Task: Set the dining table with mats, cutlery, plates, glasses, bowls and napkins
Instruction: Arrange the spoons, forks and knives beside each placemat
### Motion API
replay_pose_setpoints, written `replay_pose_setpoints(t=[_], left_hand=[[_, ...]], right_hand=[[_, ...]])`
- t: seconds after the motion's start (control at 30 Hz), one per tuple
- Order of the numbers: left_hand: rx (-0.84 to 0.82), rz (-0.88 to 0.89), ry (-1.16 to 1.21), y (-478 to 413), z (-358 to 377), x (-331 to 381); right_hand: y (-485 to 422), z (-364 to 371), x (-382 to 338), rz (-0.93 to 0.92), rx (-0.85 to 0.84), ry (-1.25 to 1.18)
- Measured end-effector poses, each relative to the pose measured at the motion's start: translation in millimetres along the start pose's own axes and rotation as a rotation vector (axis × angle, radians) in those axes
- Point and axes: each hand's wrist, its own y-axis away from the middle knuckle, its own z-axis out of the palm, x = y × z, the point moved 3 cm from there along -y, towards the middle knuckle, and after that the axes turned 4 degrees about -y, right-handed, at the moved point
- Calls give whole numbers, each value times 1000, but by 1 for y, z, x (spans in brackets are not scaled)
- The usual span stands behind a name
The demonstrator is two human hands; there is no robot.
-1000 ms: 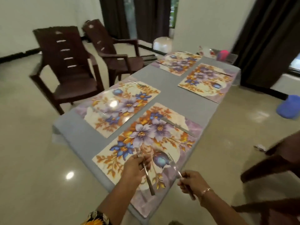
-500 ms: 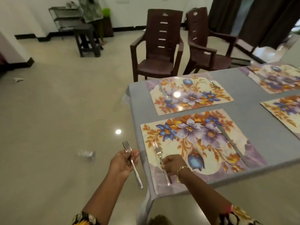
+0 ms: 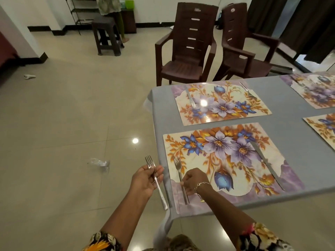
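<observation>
grey table (image 3: 290, 113), floral mats (image 3: 226, 160), brown chairs (image 3: 183, 67), left grip (image 3: 145, 182) holds fork (image 3: 162, 198), right grip (image 3: 194, 179) pinches second fork (image 3: 178, 168)

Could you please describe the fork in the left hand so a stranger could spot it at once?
Find the grey table, near-left corner. Just left of it, over the floor, the left hand grips the fork, tines away. Unlike the second fork, pinched by the right hand on the near mat, and the third fork on the far mat, it is off the table.

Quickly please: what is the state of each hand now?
Left hand: closed around a spare fork, off the table.
Right hand: pinches the second fork at the near mat.
</observation>
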Motion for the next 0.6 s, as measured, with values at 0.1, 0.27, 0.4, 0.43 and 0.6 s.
replay_pose_setpoints(t=[0.1,0.27,0.4,0.43,0.6], left_hand=[[37,6,-17,2,2,-4],[64,14,-32,8,4,-10],[66,54,-94,14,11,-15],[62,69,-116,16,14,-17],[70,158,-218,18,42,-31]], right_hand=[[-4,1,3,-4,-28,70],[1,-1,-1,-60,-48,196],[12,-11,-5,-179,-19,72],[18,-11,-6,-199,-76,-37],[44,-8,-6,-281,-260,-272]])
